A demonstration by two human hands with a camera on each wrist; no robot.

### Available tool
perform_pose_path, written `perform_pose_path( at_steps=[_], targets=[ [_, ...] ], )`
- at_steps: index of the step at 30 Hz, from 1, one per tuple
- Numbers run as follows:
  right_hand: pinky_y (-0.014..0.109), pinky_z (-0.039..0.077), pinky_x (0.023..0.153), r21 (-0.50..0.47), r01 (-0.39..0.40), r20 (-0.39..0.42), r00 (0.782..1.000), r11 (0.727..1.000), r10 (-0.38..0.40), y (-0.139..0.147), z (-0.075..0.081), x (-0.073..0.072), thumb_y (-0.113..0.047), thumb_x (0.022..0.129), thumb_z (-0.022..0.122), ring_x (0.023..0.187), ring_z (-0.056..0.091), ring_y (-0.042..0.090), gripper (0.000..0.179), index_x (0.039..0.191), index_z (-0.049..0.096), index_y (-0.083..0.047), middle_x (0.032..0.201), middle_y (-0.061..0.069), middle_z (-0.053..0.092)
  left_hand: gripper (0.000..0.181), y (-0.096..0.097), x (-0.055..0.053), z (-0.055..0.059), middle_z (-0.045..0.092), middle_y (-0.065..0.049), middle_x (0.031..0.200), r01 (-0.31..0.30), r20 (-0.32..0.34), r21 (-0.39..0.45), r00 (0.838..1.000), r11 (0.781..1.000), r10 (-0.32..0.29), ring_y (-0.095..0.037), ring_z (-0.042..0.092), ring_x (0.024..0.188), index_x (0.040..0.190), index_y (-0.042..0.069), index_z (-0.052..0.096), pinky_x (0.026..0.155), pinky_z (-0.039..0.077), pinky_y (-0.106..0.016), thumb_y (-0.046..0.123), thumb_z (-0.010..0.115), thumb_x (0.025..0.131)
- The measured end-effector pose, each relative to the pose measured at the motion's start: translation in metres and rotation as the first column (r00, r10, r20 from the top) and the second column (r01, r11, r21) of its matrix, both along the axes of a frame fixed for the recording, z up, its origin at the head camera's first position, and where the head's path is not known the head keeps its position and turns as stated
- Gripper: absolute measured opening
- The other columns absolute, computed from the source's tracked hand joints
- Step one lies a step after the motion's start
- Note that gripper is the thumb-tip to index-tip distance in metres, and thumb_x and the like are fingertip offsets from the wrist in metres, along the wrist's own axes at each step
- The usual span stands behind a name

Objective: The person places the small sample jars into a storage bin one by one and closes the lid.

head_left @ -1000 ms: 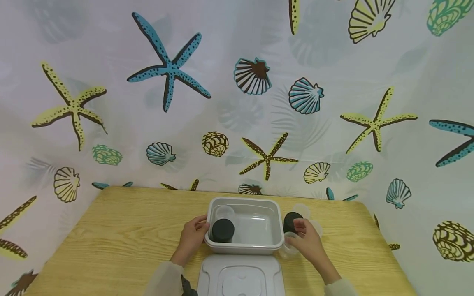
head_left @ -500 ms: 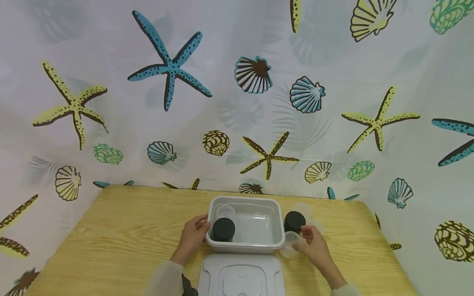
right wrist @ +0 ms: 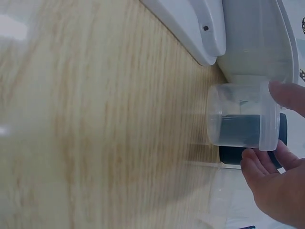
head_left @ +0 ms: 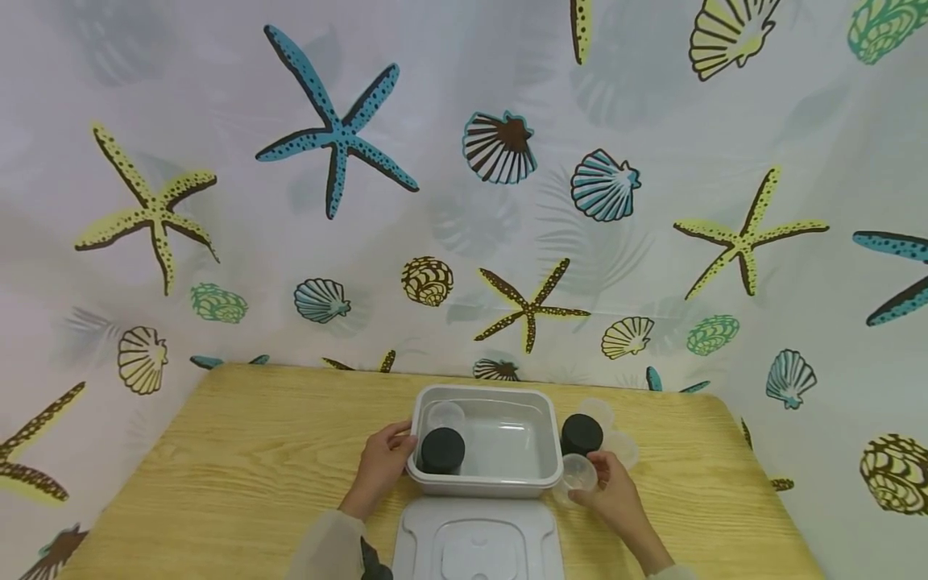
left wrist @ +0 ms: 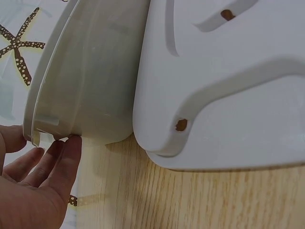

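A light grey plastic bin (head_left: 486, 488) stands mid-table. My left hand (head_left: 384, 461) grips its left rim, thumb over the edge and fingers curled under, as the left wrist view shows. Inside the bin's left part are a black-topped jar (head_left: 442, 453) and a clear jar (head_left: 445, 409). Right of the bin, my right hand (head_left: 615, 493) holds a clear plastic jar (right wrist: 233, 102) by its lid, thumb on one side and fingers on the other. The jar is upright, low over the table. Just behind it stands a second black jar (head_left: 582, 435).
The bin's grey lid (head_left: 474, 544) lies flat on the wooden table (head_left: 254, 451) in front of the bin. Further clear containers stand right of the bin, one at the back (head_left: 596, 411) and one farther right (head_left: 623, 449). A patterned curtain (head_left: 362, 266) hangs behind the table.
My right hand has drawn back from the black jar toward me and closed around the front clear jar. The left hand stays on the bin's rim. The view has shifted slightly.
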State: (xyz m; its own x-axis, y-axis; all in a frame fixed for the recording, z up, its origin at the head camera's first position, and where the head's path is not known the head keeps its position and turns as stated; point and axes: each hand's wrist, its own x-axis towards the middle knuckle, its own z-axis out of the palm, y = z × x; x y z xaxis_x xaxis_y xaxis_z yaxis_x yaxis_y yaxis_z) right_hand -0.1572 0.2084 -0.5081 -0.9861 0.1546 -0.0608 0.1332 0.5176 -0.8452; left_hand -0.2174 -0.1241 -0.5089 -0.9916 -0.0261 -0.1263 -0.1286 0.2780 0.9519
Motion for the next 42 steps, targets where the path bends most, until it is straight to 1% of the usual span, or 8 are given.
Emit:
perform_pose_path(
  at_steps=[10,16,19,25,30,35,42],
  targets=[
    [0.051,0.043,0.101,0.014,0.014,-0.02,1.0,1.0,-0.013,-0.003,-0.007,0.001,-0.005,0.066,0.081,0.115,0.053,0.041,0.068,0.123,0.046,0.007,0.121,0.027,0.055,0.038,-0.001,0.0,0.0,0.064,-0.025,0.114,0.001,0.008,0.022,1.0,1.0,-0.001,-0.017,0.062,0.085,0.132,-0.004,0.051,0.063,0.053,-0.027,0.007,0.053,0.096],
    [0.052,0.043,0.1,0.004,0.013,-0.034,0.999,1.0,-0.013,-0.005,-0.01,0.001,-0.006,0.067,0.082,0.115,0.053,0.04,0.07,0.124,0.044,0.008,0.122,0.026,0.055,0.038,0.0,0.0,0.001,0.063,-0.025,0.116,0.004,0.015,0.022,1.0,1.0,-0.004,-0.018,0.063,0.088,0.133,-0.003,0.051,0.064,0.054,-0.027,0.008,0.053,0.097],
    [0.052,0.043,0.1,-0.01,0.016,-0.028,0.999,1.0,-0.016,-0.005,-0.011,0.001,-0.008,0.068,0.082,0.115,0.052,0.04,0.07,0.124,0.044,0.007,0.122,0.026,0.054,0.038,0.0,0.0,0.0,0.063,-0.025,0.116,0.005,0.018,0.021,1.0,1.0,-0.006,-0.019,0.063,0.09,0.133,-0.002,0.051,0.065,0.054,-0.028,0.008,0.053,0.097],
    [0.051,0.045,0.097,-0.003,0.024,-0.029,0.999,1.0,-0.024,-0.007,-0.012,0.001,-0.01,0.069,0.082,0.113,0.054,0.039,0.067,0.123,0.046,0.005,0.12,0.024,0.055,0.038,0.0,0.0,-0.001,0.063,-0.024,0.116,0.006,0.019,0.018,1.0,1.0,-0.007,-0.018,0.063,0.088,0.133,-0.002,0.051,0.065,0.055,-0.028,0.009,0.053,0.097],
    [0.051,0.046,0.097,0.014,0.027,-0.037,0.999,1.0,-0.027,-0.007,-0.009,0.003,-0.009,0.069,0.081,0.113,0.054,0.04,0.066,0.122,0.046,0.006,0.12,0.026,0.055,0.039,-0.001,0.0,-0.001,0.063,-0.024,0.116,0.005,0.028,0.025,1.0,1.0,-0.005,-0.018,0.063,0.089,0.134,-0.002,0.05,0.066,0.055,-0.028,0.009,0.052,0.097],
    [0.05,0.046,0.097,0.028,0.024,-0.022,0.999,0.999,-0.024,-0.007,-0.003,0.004,-0.011,0.07,0.081,0.115,0.053,0.041,0.067,0.124,0.045,0.006,0.123,0.026,0.054,0.039,-0.001,0.0,-0.001,0.063,-0.023,0.117,0.009,0.029,0.043,1.0,0.999,-0.01,-0.019,0.063,0.091,0.134,-0.001,0.051,0.067,0.055,-0.029,0.01,0.053,0.097],
    [0.051,0.046,0.097,0.044,0.013,-0.01,1.0,0.999,-0.012,-0.006,0.008,0.007,-0.012,0.072,0.08,0.117,0.052,0.041,0.067,0.126,0.045,0.005,0.126,0.026,0.054,0.039,-0.002,-0.001,-0.002,0.063,-0.024,0.117,0.007,0.03,0.033,1.0,0.999,-0.008,-0.018,0.063,0.09,0.134,-0.002,0.05,0.066,0.055,-0.029,0.009,0.052,0.097]
  ],
)
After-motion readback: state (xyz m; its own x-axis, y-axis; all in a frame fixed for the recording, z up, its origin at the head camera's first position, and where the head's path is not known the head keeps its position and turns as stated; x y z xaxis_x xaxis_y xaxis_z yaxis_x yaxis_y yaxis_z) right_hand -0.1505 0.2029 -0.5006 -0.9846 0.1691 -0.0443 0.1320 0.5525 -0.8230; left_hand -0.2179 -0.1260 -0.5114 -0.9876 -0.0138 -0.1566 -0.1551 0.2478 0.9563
